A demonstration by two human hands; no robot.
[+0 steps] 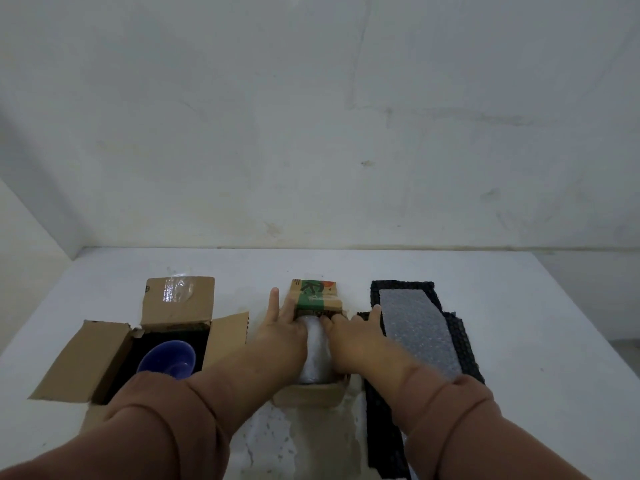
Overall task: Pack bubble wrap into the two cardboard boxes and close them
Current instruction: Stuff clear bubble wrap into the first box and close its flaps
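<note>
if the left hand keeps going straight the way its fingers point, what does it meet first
Most likely the small box's green printed far flap, which the left hand borders. Its outermost finger points past the flap's left side over the table toward the wall; depth is unclear.

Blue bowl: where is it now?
Head view, left side: the blue bowl sits inside the open cardboard box, left of the smaller box.
</note>
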